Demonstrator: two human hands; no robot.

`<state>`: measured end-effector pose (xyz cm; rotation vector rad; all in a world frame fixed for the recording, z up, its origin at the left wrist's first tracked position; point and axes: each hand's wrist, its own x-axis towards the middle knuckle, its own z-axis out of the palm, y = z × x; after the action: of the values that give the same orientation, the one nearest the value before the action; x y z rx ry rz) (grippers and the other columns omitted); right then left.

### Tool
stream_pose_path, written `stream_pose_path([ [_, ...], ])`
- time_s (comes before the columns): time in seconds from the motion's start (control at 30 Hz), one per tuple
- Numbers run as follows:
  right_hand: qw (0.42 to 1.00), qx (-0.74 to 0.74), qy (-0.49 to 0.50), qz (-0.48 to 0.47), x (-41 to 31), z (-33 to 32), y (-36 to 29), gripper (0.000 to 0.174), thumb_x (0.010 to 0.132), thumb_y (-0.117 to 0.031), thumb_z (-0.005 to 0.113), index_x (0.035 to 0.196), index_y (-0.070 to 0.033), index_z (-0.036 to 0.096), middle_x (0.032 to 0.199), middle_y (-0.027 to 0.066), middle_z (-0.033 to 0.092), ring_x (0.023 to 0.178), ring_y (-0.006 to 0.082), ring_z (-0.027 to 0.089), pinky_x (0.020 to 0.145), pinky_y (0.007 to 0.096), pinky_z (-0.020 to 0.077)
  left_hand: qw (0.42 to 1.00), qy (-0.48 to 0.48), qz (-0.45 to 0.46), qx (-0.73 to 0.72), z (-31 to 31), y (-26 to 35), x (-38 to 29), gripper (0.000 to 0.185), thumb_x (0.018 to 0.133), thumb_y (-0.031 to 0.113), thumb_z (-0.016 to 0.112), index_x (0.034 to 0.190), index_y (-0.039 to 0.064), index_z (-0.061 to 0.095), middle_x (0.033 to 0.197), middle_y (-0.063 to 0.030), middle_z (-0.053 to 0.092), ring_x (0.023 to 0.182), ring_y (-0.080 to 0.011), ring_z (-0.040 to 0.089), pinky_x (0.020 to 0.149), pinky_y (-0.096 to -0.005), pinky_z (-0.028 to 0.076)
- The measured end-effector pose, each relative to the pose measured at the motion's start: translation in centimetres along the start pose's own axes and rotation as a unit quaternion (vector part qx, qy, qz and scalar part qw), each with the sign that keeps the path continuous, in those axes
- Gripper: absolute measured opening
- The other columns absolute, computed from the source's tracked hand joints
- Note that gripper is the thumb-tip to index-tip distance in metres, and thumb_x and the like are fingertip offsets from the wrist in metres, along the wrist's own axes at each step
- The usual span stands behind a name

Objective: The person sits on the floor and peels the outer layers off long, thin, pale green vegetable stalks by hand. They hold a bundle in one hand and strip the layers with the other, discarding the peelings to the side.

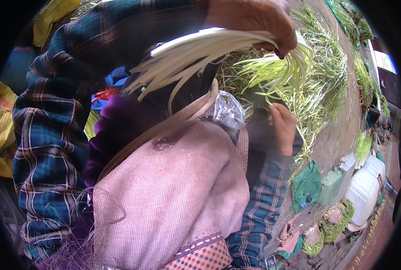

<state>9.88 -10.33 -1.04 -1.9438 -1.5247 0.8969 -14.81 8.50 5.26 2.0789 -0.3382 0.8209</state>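
My left hand is closed around a bunch of long leafy stalks at the top. The white stems fan out to the left over my lap, and the yellow-green leaf ends hang down to the right. Below it, my right hand pinches the tip of a thin leaf between thumb and fingers. A pink checked apron covers my lap, and a clear plastic bag lies at its upper edge. Loose green leaves are heaped on the ground beyond my hands.
A green cloth or bag and a white plastic container stand at the lower right. Tied green bundles with pink wrapping lie beside the container. A yellow sack is at the far left. More greens lie at the right.
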Motion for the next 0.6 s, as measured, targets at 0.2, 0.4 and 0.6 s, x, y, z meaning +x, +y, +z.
stream_pose_path([
  [0.2, 0.940, 0.277, 0.196, -0.039, -2.8, -2.8, 0.4, 0.015, 0.087, -0.006, 0.056, 0.093, 0.005, 0.063, 0.064, 0.0078, 0.059, 0.051, 0.0095, 0.052, 0.043, 0.0190, 0.0385, 0.992, 0.052, -0.101, -0.053, -0.1, -0.2, -2.1, 0.013, 0.087, 0.015, 0.056, 0.089, 0.008, 0.067, 0.070, -0.0050, 0.063, 0.052, -0.0092, 0.057, 0.051, -0.0184, 0.048],
  [0.4, 0.850, 0.175, 0.491, -0.076, -1.9, -5.2, 5.1, 0.010, 0.083, -0.003, 0.058, 0.087, 0.004, 0.063, 0.064, 0.0056, 0.059, 0.051, 0.0090, 0.051, 0.046, 0.0206, 0.0421, 0.980, 0.045, -0.181, -0.066, 0.7, 0.0, -2.1, 0.012, 0.081, 0.013, 0.057, 0.087, 0.006, 0.065, 0.071, -0.0077, 0.063, 0.056, -0.0137, 0.058, 0.053, -0.0224, 0.048],
  [0.6, 0.964, -0.102, 0.247, 0.005, -2.3, -7.2, 4.5, 0.045, 0.077, 0.000, 0.066, 0.120, -0.003, 0.054, 0.105, 0.0087, 0.061, 0.077, 0.0153, 0.060, 0.066, 0.0273, 0.0502, 0.967, 0.037, -0.235, -0.092, 2.5, 0.4, -0.1, 0.014, 0.076, 0.010, 0.058, 0.086, 0.003, 0.063, 0.072, -0.0104, 0.063, 0.061, -0.0182, 0.059, 0.055, -0.0263, 0.049],
])
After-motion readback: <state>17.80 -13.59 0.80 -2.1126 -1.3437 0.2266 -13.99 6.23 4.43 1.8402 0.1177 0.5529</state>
